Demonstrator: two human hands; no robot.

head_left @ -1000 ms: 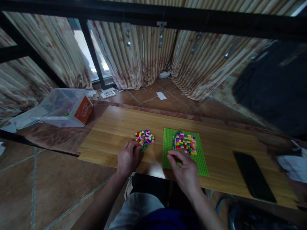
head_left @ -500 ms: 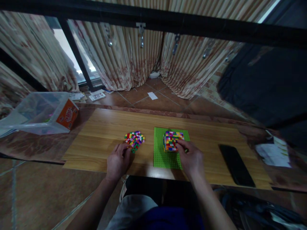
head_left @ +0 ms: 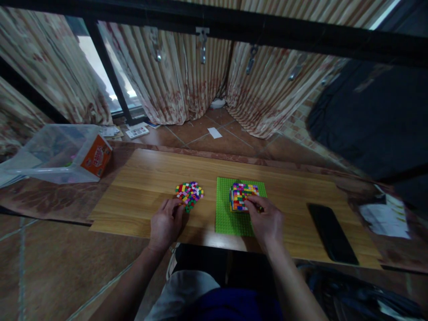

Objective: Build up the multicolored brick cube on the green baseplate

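Observation:
A rectangular structure built of many-coloured toy building bricks [head_left: 239, 194] stands on a green studded baseplate [head_left: 224, 223]. My right hand [head_left: 267, 220] is closed in a pinch at the structure's right part, thumb and forefinger touching its top. Whatever may be between those fingertips is too small to make out. To the left lies a loose pile of small coloured bricks [head_left: 191, 194] on the wooden board. At the pile's lower left edge rests my left hand [head_left: 166, 223], its fingers curled together. Its fingertips are partly hidden, and I cannot make out what they pinch.
A black phone [head_left: 332, 232] lies on the board [head_left: 133, 191] at the right. Beyond the left end stands a clear plastic box [head_left: 67, 154] with an orange label. Papers [head_left: 384, 216] lie off the right end. Curtains [head_left: 187, 84] hang behind a dark horizontal bar.
The view has shifted slightly, so things on the board appear a little farther right. Both hands stay at their places, the left at the pile, the right on the structure.

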